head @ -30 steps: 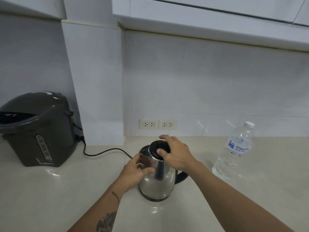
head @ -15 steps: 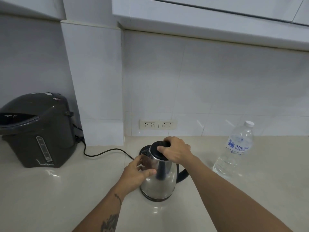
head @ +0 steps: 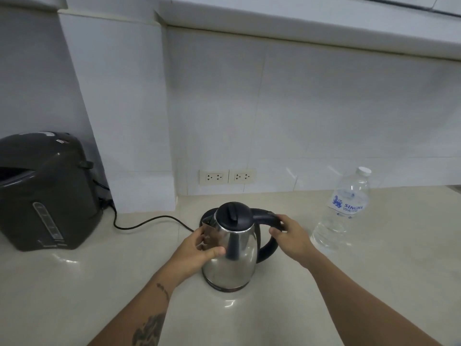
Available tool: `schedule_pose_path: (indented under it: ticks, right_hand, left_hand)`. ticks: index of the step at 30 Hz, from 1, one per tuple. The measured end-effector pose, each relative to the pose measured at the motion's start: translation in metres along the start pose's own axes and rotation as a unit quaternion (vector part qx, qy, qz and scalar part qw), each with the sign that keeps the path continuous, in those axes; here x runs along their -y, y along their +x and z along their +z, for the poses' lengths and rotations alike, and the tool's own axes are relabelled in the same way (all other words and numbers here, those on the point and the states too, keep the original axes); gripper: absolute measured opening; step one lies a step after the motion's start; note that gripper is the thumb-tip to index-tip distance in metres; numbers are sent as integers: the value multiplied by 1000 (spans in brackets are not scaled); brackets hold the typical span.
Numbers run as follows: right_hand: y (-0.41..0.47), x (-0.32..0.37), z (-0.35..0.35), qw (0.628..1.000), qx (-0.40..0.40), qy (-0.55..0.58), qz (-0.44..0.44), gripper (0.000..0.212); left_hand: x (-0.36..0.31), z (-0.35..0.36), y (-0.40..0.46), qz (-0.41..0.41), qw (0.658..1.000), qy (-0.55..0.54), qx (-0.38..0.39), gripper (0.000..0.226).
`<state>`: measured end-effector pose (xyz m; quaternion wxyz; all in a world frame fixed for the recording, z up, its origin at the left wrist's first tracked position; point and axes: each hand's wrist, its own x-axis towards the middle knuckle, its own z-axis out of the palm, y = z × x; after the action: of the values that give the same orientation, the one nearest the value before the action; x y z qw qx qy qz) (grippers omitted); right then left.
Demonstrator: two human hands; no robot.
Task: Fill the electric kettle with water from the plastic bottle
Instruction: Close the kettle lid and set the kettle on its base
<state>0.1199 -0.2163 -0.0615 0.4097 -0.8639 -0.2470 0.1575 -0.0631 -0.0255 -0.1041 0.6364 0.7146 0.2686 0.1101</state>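
A steel electric kettle [head: 234, 255] with a closed black lid [head: 234, 216] stands upright on the beige counter [head: 374, 283], in the middle of the head view. My left hand [head: 199, 250] grips its body just below the spout. My right hand [head: 290, 233] has its fingers on the top of the black handle [head: 268, 243]. A clear plastic water bottle [head: 345, 208] with a white cap on stands upright to the right of the kettle, untouched.
A dark grey electric water pot [head: 47, 191] sits at the left by a white pillar. A black power cord [head: 149, 222] runs across the counter toward the kettle. Two wall sockets [head: 227, 176] sit behind it. White cabinets hang overhead.
My right hand has left the kettle lid and moved right onto the handle. My left hand stays on the kettle body. The bottle has not moved.
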Motion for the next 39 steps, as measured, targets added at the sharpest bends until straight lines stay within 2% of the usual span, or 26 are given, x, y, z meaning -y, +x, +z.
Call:
schedule_pose_path:
  ticks: [3, 6, 9, 13, 19, 25, 31, 39]
  right_hand:
    - [8, -5, 4, 1000, 15, -27, 0, 28]
    - [13, -13, 9, 999, 22, -35, 8, 25]
    - [16, -18, 14, 1000, 17, -12, 22, 22]
    - [20, -21, 14, 1000, 3, 7, 17, 18]
    - [37, -8, 8, 999, -30, 30, -4, 16]
    - [79, 21, 3, 997, -47, 58, -21, 21]
    - [125, 40, 10, 997, -32, 69, -24, 25]
    - [163, 32, 16, 998, -16, 60, -1, 27]
  left_hand:
    - [0, 1, -2, -5, 1000, 11, 22, 57]
    - [1, 8, -4, -13, 999, 42, 32, 78]
    - [6, 20, -3, -28, 999, 46, 1, 89]
    - [5, 27, -3, -29, 996, 56, -64, 76]
    - [-29, 17, 9, 4, 994, 64, -88, 66]
    - [-62, -10, 51, 27, 993, 79, -88, 68]
    - [-70, -25, 96, 10, 991, 107, -83, 84]
    - [-62, -21, 128, -14, 991, 98, -89, 77]
